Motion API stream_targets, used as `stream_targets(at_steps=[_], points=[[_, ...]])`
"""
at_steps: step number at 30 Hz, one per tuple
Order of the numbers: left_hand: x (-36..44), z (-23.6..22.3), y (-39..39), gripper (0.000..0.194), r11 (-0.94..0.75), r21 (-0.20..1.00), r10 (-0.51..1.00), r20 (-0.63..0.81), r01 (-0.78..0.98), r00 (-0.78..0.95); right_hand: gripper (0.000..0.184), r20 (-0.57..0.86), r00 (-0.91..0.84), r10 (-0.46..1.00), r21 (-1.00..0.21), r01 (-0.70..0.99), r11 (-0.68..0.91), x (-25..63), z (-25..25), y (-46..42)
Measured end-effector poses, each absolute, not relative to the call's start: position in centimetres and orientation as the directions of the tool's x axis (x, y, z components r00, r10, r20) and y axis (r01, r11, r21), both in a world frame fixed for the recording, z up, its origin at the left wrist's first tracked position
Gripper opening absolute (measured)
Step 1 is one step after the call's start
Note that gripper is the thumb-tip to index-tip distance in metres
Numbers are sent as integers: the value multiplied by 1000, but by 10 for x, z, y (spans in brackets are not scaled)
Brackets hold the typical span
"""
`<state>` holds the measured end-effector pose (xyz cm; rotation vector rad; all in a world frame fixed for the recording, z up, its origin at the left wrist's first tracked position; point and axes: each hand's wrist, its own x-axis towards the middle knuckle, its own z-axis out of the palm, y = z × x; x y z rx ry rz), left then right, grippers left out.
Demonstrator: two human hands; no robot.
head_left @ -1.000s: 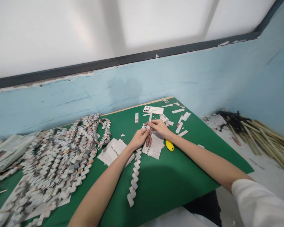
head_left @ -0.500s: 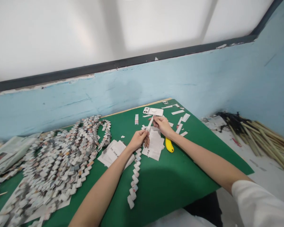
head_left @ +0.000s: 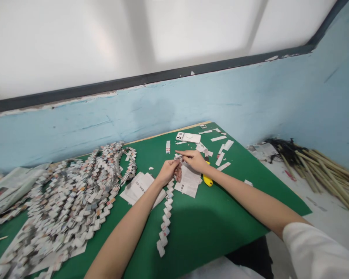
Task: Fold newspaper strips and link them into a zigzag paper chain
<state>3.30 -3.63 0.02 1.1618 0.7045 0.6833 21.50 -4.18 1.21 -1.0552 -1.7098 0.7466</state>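
Observation:
My left hand [head_left: 171, 171] is closed on the upper end of a folded-paper chain [head_left: 166, 217], whose zigzag tail trails down over the green table toward me. Close against it, my right hand [head_left: 194, 159] pinches at the same upper end, fingertips meeting the folded paper there. Exactly what lies between the right fingertips is too small to make out. Printed paper sheets [head_left: 189, 184] lie under the hands, and another stack of paper sheets [head_left: 139, 186] is left of the chain. A yellow-handled cutter [head_left: 208, 180] rests beside my right wrist.
A large heap of folded-paper chain [head_left: 78, 197] covers the table's left side. A white phone [head_left: 189, 137] lies at the back, with loose paper strips [head_left: 221, 149] to its right. Newspaper [head_left: 14, 190] is at far left. Bamboo sticks [head_left: 322, 170] lie on the floor at right.
My right hand has moved down and left to meet my left hand. The white strip that stood up between the hands no longer shows upright. The left hand has barely moved.

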Motion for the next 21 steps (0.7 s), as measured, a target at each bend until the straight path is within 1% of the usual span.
stream_targets(at_steps=[3,8,12,14,16,19,21], points=[[31,3,-37,47,272,947,779,-111,-173,617,41,465,-220,858,-780,356,514,215,14,-44],[30,4,-37,45,289,915,745,-30,-281,667,36,445,-233,865,-793,347,501,217,14,-43],[29,3,-36,42,295,909,737,-20,-294,675,27,422,-227,878,-795,372,479,221,9,-39],[29,3,-36,41,295,916,737,-38,-271,674,30,412,-188,892,-811,369,453,222,6,-38],[29,4,-36,41,287,927,740,-54,-242,671,33,402,-188,896,-810,383,444,223,5,-38],[29,4,-35,39,272,940,747,-70,-208,661,47,415,-296,860,-734,449,509,223,4,-39],[29,2,-35,39,266,944,752,-78,-193,654,53,433,-362,825,-664,491,564,222,3,-39]])
